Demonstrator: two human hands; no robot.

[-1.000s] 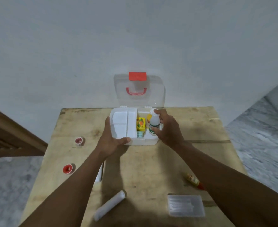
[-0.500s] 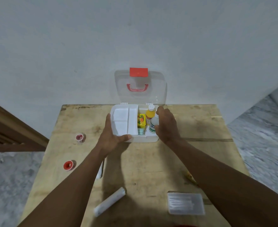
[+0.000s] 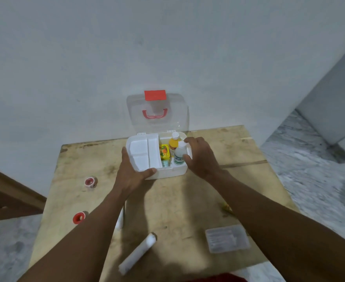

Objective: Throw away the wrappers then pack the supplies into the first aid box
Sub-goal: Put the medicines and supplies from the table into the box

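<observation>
Since a second ago, the white bottle (image 3: 179, 154) has dropped from above the rim into the right-hand compartment of the first aid box (image 3: 163, 173), and your right hand (image 3: 201, 157) has gone down with it. That means one more supply is about packed, though it is not yet let go.

Working left to right: two red-cored tape rolls (image 3: 90, 182) (image 3: 79, 217) lie loose on the desk (image 3: 187, 200) at about 9 and 8 o'clock from the box, well apart from it. Your left hand (image 3: 129, 176) grips the box's near-left corner, thumb pressed on the front wall, fingers up the left side, holding it steady. A white gauze roll (image 3: 136, 254) lies at 6 o'clock, near the desk's front edge. Inside the box, the white tray (image 3: 142, 153) fills the left half, then the yellow carton (image 3: 164, 152), then the orange bottle (image 3: 173, 143) standing at the back.

Your right grip is closed around the white bottle: thumb at its label, fingertips at its cap. It stands about upright, just in front of the orange bottle, at 9 o'clock from your palm.

A clear plastic case (image 3: 227, 238) waits at 5 o'clock, so plenty is left to pack, I'd judge. No wrappers are visible on the desk.
</observation>
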